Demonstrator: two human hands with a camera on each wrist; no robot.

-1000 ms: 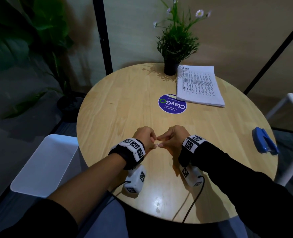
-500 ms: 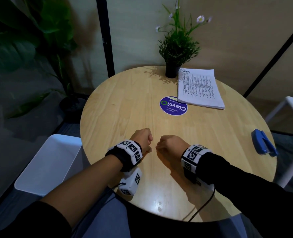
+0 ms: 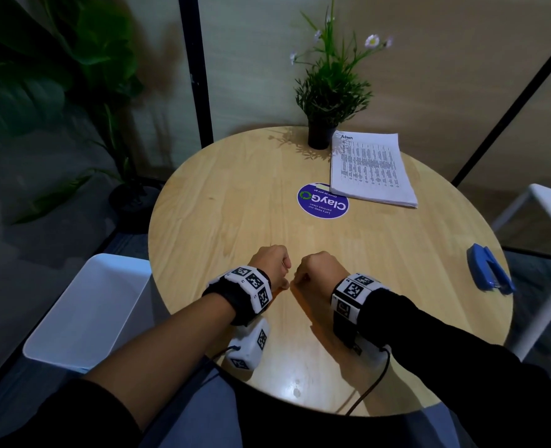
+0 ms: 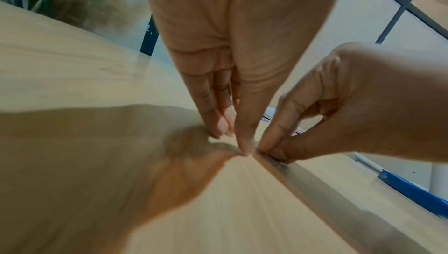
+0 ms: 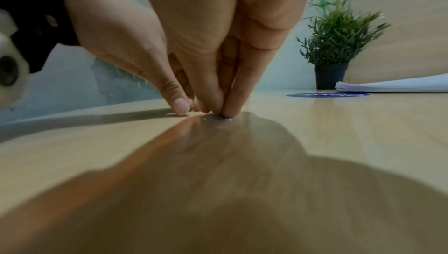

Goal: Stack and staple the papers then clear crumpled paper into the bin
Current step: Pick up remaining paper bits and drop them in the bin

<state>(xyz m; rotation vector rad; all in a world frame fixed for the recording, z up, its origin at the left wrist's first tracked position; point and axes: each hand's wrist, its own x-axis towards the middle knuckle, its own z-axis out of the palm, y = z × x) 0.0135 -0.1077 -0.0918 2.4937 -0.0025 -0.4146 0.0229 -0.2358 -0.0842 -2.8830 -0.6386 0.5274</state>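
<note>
My left hand (image 3: 272, 266) and right hand (image 3: 319, 270) stand side by side on the near middle of the round wooden table (image 3: 222, 205), fingers pointing down. In the left wrist view the left hand (image 4: 232, 141) touches the wood with its thumb and fingertips and holds nothing. The right hand (image 4: 271, 149) pinches a small silvery metal piece (image 5: 218, 120) against the tabletop. A stack of printed papers (image 3: 373, 169) lies at the far right. The blue stapler (image 3: 489, 268) sits at the right edge. No crumpled paper shows.
A white bin (image 3: 86, 312) stands on the floor at the table's left. A small potted plant (image 3: 327, 101) is at the far edge beside the papers, with a round blue sticker (image 3: 322, 201) in front. A white stool (image 3: 549, 208) stands to the right.
The hands, whose fingertips met over something small a second ago, have drawn slightly apart and towards me, with the fingers now turned down onto the table. Papers and stapler have not moved.
</note>
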